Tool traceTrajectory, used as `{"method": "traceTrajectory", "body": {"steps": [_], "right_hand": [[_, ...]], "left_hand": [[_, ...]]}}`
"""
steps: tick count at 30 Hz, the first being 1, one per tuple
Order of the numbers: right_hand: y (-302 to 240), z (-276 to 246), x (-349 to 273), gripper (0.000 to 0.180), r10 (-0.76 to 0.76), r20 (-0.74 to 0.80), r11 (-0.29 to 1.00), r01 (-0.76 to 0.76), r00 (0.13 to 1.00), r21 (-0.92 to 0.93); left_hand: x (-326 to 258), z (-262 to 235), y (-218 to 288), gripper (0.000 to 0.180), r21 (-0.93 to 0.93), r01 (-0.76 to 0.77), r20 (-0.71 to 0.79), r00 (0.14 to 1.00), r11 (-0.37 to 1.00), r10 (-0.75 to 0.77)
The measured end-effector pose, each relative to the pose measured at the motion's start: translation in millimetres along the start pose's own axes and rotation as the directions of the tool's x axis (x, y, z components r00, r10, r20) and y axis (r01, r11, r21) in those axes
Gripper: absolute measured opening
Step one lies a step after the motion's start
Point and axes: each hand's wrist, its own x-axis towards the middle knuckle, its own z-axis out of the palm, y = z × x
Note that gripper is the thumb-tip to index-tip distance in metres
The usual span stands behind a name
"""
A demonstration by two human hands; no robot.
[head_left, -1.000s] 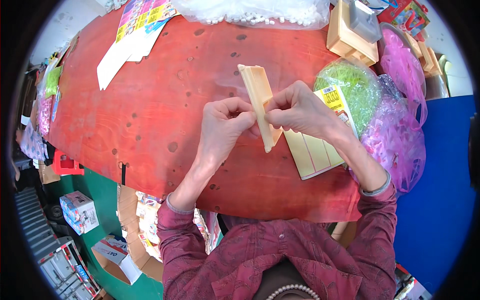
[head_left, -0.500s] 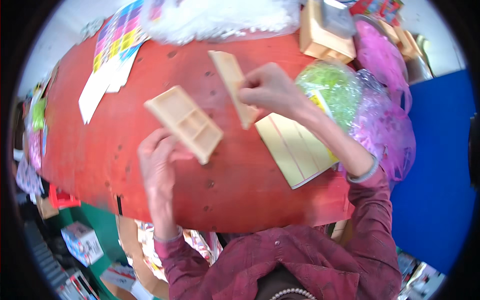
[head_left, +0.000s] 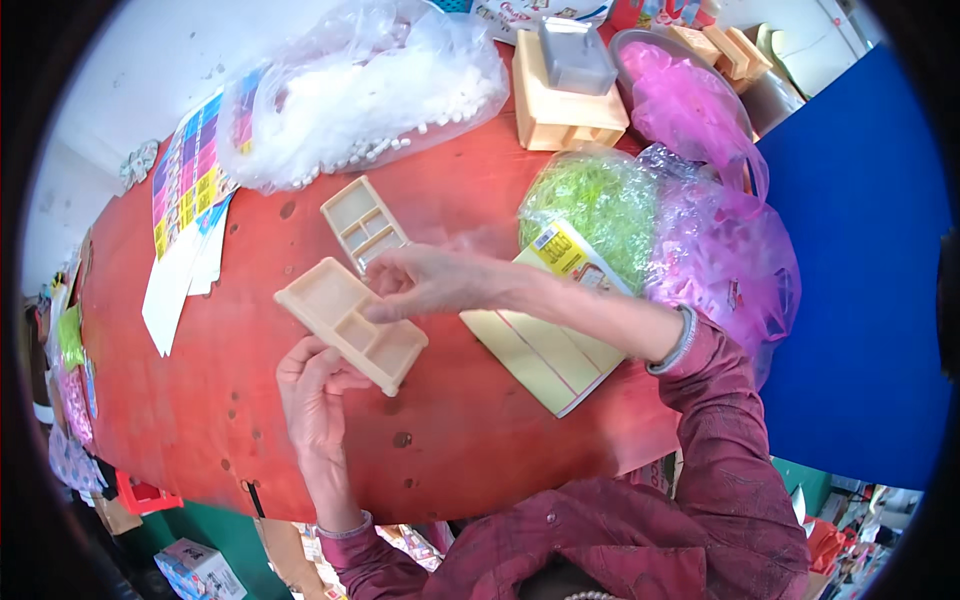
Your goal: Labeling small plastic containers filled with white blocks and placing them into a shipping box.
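Observation:
My left hand (head_left: 315,395) lies palm up under a cream plastic tray (head_left: 350,322) with several compartments and holds it just above the red table (head_left: 200,400). My right hand (head_left: 430,282) reaches in from the right, its fingertips pinching that tray's far edge. A second cream divided tray (head_left: 362,222) lies flat on the table just beyond my right fingers, apart from them.
Yellow card sheets (head_left: 545,355) lie under my right forearm. Bags of green shreds (head_left: 600,205) and purple shreds (head_left: 720,250) sit at the right. A clear bag of white pieces (head_left: 370,100), coloured printed sheets (head_left: 190,180) and cream boxes (head_left: 560,110) are at the back.
My right hand has set its tray down on the table and moved onto the tray in my left hand. The left hand brought its tray toward the middle.

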Motion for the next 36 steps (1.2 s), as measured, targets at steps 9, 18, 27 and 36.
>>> {"method": "traceTrajectory", "body": {"steps": [9, 18, 27, 36], "right_hand": [[10, -49, -40, 0.036, 0.102, -0.019, 0.837, -0.075, 0.995, 0.542], [-17, -123, -76, 0.014, -0.419, -0.579, 0.826, 0.029, 0.699, -0.563], [34, -212, -97, 0.015, -0.605, -0.345, 0.306, -0.191, 0.717, -0.933], [66, -212, -94, 0.015, -0.525, -0.269, 0.073, -0.272, 0.808, -0.960]], "left_hand": [[42, 64, 1, 0.013, 0.013, 0.056, 0.243, 0.968, 0.998, -0.058], [64, 79, -19, 0.017, 0.153, 0.021, 0.181, 0.982, 0.988, -0.049], [68, 97, -34, 0.015, 0.353, -0.020, 0.300, 0.949, 0.935, -0.093], [84, 72, -38, 0.014, 0.446, -0.092, 0.189, 0.982, 0.890, 0.007]]}}
